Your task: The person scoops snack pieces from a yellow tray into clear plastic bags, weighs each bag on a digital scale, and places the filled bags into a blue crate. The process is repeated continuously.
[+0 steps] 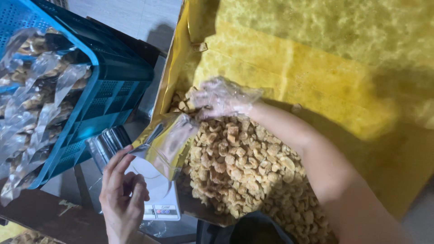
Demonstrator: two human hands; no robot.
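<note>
Pouch [165, 140], silvery film, centre-left of frame: we judge it light, limp, slippery; best gripped at the rim. Left hand [122, 194] pinches its edge; gloved right hand [221, 97] closed on snack pieces [239, 167].

Left bare hand [121, 199], lower left of frame, fingers pinched w/ thumb. Right hand in clear thin plastic glove [221, 97], mid-frame, fingers curled; forearm runs to lower right.

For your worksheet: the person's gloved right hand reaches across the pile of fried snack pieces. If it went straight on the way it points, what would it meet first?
Probably the open mouth of the silvery pouch that the left hand holds beside the pile. The right hand points towards it, though depth is unclear.
</note>
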